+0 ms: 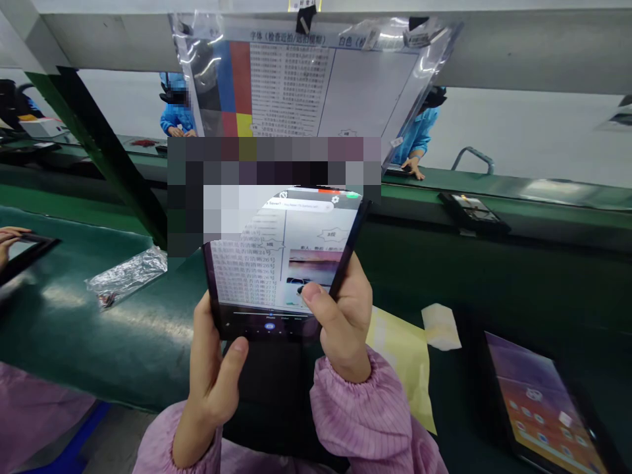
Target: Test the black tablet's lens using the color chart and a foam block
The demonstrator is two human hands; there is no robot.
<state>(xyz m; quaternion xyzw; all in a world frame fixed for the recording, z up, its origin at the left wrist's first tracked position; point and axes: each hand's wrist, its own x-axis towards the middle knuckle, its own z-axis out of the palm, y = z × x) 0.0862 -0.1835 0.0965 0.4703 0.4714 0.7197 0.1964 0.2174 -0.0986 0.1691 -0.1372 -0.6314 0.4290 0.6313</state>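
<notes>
A black-framed tablet [251, 283] is held up in front of me, its lit screen showing a camera view of printed text and a small picture. My left hand [214, 368] grips its lower left edge, thumb near the bottom corner. On the right side my right hand [343, 316] holds the tablet, with the thumb over the lower part of the screen. Beyond it hangs a printed test chart [291, 85] in a clear plastic sleeve, with colour blocks and lines of text. Pixelated blocks hide the tablet's upper left part and the chart's lower part.
A second lit tablet [548, 401] lies at the right on the green bench [138, 336]. Near it are a yellow sheet [407, 368] and a crumpled white piece [441, 326]. A clear plastic bag [128, 276] lies left. Another person's hand [10, 240] holds a device. Co-workers in blue sit opposite.
</notes>
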